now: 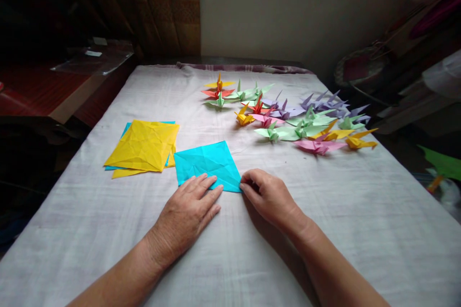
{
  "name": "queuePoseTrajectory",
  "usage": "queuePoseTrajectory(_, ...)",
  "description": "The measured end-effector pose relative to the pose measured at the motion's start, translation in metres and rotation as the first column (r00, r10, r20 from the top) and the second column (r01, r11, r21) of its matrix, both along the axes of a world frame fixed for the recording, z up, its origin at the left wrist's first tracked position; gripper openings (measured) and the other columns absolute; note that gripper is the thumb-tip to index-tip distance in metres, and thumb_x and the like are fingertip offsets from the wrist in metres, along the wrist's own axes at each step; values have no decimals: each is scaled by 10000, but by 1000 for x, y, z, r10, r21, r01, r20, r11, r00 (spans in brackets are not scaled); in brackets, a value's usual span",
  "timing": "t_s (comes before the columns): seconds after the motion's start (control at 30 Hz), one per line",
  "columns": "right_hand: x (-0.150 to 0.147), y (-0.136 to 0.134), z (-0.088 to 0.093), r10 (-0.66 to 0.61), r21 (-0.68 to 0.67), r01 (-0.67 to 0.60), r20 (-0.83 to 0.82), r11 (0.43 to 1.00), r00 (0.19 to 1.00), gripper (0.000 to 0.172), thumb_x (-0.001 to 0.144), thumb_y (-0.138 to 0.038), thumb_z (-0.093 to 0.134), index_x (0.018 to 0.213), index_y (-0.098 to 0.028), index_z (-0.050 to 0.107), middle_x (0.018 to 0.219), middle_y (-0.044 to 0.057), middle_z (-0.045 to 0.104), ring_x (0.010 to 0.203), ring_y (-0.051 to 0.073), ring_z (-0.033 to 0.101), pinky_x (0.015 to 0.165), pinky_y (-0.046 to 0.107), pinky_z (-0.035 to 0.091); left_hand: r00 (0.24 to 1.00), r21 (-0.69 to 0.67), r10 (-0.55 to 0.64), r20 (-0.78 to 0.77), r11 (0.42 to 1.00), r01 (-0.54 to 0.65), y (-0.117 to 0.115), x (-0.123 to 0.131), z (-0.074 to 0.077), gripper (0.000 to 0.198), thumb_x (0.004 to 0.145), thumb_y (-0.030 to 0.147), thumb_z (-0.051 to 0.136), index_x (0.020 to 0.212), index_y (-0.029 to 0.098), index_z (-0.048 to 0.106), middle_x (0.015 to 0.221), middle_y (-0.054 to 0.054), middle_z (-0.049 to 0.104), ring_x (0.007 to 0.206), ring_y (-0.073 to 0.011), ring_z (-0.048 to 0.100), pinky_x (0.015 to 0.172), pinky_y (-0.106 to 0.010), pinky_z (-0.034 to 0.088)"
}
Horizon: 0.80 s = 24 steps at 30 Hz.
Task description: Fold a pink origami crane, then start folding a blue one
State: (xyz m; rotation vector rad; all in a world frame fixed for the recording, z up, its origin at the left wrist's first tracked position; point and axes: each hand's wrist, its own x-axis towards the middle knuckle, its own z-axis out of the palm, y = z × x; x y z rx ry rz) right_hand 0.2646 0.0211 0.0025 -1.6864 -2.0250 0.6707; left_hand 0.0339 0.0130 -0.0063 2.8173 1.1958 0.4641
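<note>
Left fingers (212,195) lie outstretched, palm down; right fingers (257,176) curl, pinched.

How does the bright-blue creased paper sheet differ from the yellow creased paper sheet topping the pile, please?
The bright-blue paper sheet lies on the pale cloth, while the yellow paper sheet rests on other yellow and blue sheets. The left hand rests on the blue sheet and the right hand touches its corner, while neither touches the yellow sheet. Both are creased and lie roughly flat.
</note>
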Motion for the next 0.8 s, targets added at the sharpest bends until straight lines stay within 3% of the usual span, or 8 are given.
queuePoseTrajectory(0.1,6,4,1,-69,-26,67,-112,997,991,88,856,-217,570,793,-222,631,744,-12,672,672,145,604,638,247,416,1000,7,1,-1,1000,-1,0,0,0,341,996,335,473,1269,216,638,1355,-89,624,1240,-297,578,1036,-488,485)
queuePoseTrajectory(0.2,2,3,-2,-109,79,119,-116,990,987,73,853,-257,596,801,-215,627,758,-5,669,643,138,585,627,248,405,1000,12,0,1,1000,0,1,1,0,338,993,333,476,1259,211,644,1345,-96,628,1230,-300,583,1028,-490,490)
queuePoseTrajectory(0.43,-16,-2,-8,-6,178,-11,94,984,996,143,847,-275,665,736,-208,606,729,-2,658,662,147,581,613,255,344,1000,8,7,0,1000,-7,-1,1,0,336,989,322,484,1263,210,643,1345,-97,626,1233,-302,579,1034,-495,485)
queuePoseTrajectory(0.8,-21,0,-2,-17,118,-7,205,993,979,157,851,-320,711,755,-213,648,758,-1,674,689,155,601,601,261,339,1000,24,12,6,1000,-12,0,2,-2,330,980,318,496,1260,219,641,1333,-94,630,1221,-292,582,1028,-476,486)
